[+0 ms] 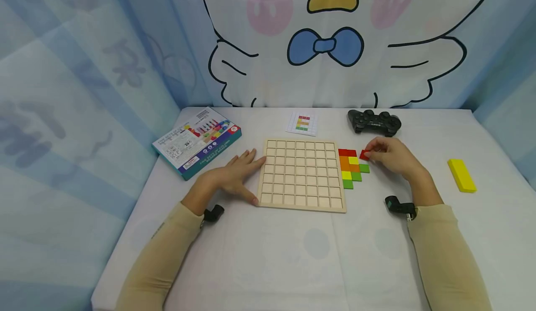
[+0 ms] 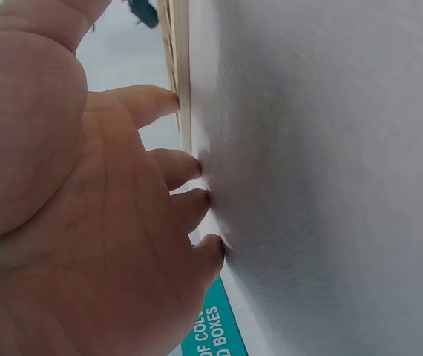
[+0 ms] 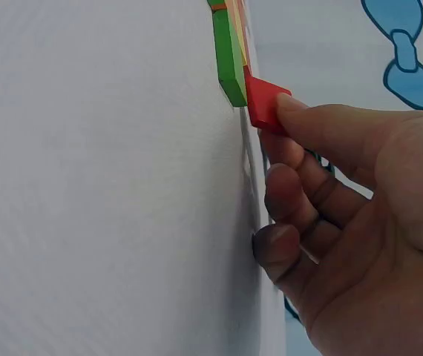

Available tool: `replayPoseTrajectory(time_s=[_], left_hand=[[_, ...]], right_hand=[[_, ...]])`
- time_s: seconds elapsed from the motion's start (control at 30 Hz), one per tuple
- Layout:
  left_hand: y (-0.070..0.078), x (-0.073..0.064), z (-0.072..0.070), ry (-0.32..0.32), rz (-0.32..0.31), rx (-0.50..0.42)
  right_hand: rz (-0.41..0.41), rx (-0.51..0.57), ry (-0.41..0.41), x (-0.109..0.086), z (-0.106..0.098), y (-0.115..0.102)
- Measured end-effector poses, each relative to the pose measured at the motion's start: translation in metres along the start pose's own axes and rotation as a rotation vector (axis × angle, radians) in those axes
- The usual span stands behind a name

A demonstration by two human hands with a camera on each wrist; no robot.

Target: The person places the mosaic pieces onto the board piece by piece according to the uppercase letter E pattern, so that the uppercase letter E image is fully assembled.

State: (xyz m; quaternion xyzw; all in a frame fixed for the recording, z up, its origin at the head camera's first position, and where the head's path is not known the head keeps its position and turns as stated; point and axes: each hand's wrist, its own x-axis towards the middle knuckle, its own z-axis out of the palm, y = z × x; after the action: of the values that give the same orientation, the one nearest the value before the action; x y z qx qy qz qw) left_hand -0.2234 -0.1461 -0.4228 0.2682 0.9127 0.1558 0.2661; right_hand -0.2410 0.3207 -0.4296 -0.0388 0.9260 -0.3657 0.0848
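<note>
Here, both sleeves (image 1: 159,255) are cut off below. The left hand (image 1: 232,175), fingers extended, touches the wooden board (image 1: 300,208); the right hand (image 1: 393,156) pinches a red tile (image 3: 264,102), partly hidden, near coloured tiles (image 1: 351,167). A card (image 1: 302,123) is hard to read. Beyond the white table (image 1: 259,260), a curtain (image 1: 268,69) shows a cut-off drawing.

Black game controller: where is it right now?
In the head view, the controller lies at the back of the white table, right of centre, just beyond the right hand and right of the printed card.
</note>
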Motion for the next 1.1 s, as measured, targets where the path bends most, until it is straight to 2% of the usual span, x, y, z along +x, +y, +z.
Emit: replayPoseTrajectory(time_s=[0.2, 0.4, 0.57, 0.7, 0.9, 1.1], left_hand=[[0.002, 0.001, 0.002, -0.003, -0.001, 0.014], [0.003, 0.002, 0.003, -0.001, -0.022, 0.035], [0.005, 0.001, 0.002, -0.008, -0.034, 0.030], [0.005, -0.001, 0.001, -0.008, -0.032, 0.027], [0.003, -0.001, 0.002, -0.008, -0.031, 0.028], [0.001, 0.001, 0.005, -0.011, -0.031, 0.034]], right_hand=[[0.008, 0.140, 0.070, -0.001, 0.000, -0.007], [-0.025, 0.343, 0.096, 0.005, 0.005, -0.018], [0.004, 0.452, 0.102, 0.010, 0.010, -0.033], [-0.001, 0.464, 0.097, 0.013, 0.016, -0.050], [-0.052, 0.399, 0.120, 0.020, 0.031, -0.075], [-0.130, 0.474, 0.111, 0.029, 0.050, -0.097]])
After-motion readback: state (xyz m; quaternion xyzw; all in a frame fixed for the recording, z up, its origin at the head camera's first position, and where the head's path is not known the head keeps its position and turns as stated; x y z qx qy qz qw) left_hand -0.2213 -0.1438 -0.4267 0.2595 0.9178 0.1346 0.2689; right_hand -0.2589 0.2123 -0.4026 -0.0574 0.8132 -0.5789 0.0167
